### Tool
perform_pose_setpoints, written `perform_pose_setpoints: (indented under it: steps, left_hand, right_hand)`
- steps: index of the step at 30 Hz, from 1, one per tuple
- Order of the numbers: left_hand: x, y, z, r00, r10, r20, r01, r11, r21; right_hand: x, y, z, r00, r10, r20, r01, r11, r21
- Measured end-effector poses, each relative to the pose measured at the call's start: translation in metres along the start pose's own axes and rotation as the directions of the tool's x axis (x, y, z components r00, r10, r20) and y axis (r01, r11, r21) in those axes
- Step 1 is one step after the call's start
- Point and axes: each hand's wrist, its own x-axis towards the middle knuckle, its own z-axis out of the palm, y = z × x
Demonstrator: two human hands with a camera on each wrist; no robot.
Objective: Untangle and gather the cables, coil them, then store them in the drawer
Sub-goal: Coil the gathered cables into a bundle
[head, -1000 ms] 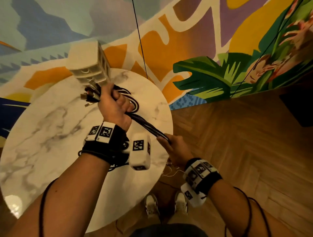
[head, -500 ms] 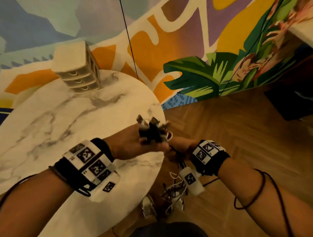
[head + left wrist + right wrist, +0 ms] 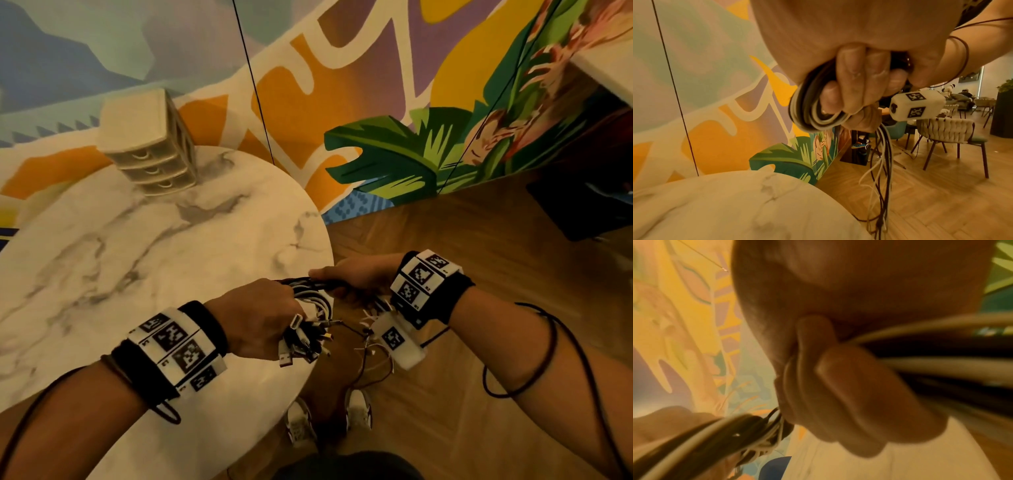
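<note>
At lower centre, the left hand (image 3: pixel 263 318) and right hand (image 3: pixel 356 277) both clamped the bundle of black and white cables (image 3: pixel 308 301), now folded into loops after being stretched taut; the cream three-drawer plastic organiser (image 3: pixel 147 144) stayed closed, upper left.

The cables (image 3: pixel 310 296), a mixed bundle of black and white leads, were looped near the edge of the marble table (image 3: pixel 144 246), their plug ends bunched together and loose tails hanging past that edge toward the floor. The beige three-drawer unit (image 3: pixel 150 144) stood shut at the table's far side.
</note>
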Motion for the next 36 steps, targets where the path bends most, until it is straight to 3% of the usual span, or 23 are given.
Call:
perform_pose_setpoints:
  steps: [5,8,11,13,18,20,22,24,27,29,31,34,36]
  left_hand:
    - [0.008,-0.006,0.003,0.995,-0.068,-0.067,0.067,0.998,-0.019]
    - [0.015,-0.018,0.008,0.974,-0.195,-0.116,0.186,0.979,-0.081]
    - [0.02,-0.028,0.018,0.949,-0.298,-0.102,0.299,0.954,-0.007]
    - [0.021,-0.031,0.022,0.921,-0.344,-0.185,0.34,0.939,-0.052]
    - [0.029,-0.027,0.034,0.794,-0.406,-0.453,0.389,0.911,-0.134]
    - [0.033,-0.025,0.04,0.756,-0.485,-0.44,0.434,0.874,-0.217]
    - [0.036,-0.024,0.042,0.749,-0.536,-0.389,0.439,0.842,-0.314]
    - [0.039,-0.021,0.043,0.759,-0.576,-0.304,0.384,0.773,-0.505]
    - [0.045,-0.014,0.039,0.745,-0.653,-0.136,0.298,0.508,-0.808]
    - [0.048,-0.013,0.039,0.733,-0.674,-0.092,0.299,0.44,-0.847]
    - [0.049,-0.01,0.038,0.691,-0.721,-0.061,0.308,0.37,-0.877]
    - [0.055,-0.006,0.033,0.663,-0.747,-0.054,0.174,0.224,-0.959]
    - [0.06,-0.007,0.026,0.633,-0.77,-0.076,0.056,0.144,-0.988]
  right_hand:
    - [-0.002,-0.006,0.003,0.987,-0.06,-0.152,0.061,0.998,0.001]
    - [-0.006,-0.007,0.005,0.962,-0.127,-0.243,0.146,0.987,0.061]
    - [-0.014,-0.011,0.005,0.943,-0.193,-0.273,0.223,0.971,0.084]
    - [-0.02,-0.013,0.006,0.924,-0.238,-0.301,0.28,0.954,0.107]
    - [-0.03,-0.013,0.02,0.836,-0.357,-0.417,0.453,0.877,0.159]
    - [-0.031,-0.012,0.024,0.799,-0.392,-0.456,0.496,0.858,0.132]
    - [-0.03,-0.009,0.026,0.776,-0.407,-0.482,0.516,0.849,0.114]
    - [-0.03,-0.006,0.028,0.765,-0.408,-0.498,0.518,0.85,0.1]
    - [-0.029,-0.002,0.033,0.739,-0.422,-0.524,0.528,0.847,0.062]
    - [-0.028,-0.002,0.037,0.71,-0.453,-0.539,0.524,0.851,-0.025]
    - [-0.027,0.0,0.039,0.683,-0.48,-0.551,0.522,0.848,-0.092]
    - [-0.029,0.001,0.041,0.65,-0.509,-0.564,0.567,0.819,-0.087]
    - [-0.029,0.004,0.047,0.667,-0.523,-0.531,0.547,0.827,-0.127]
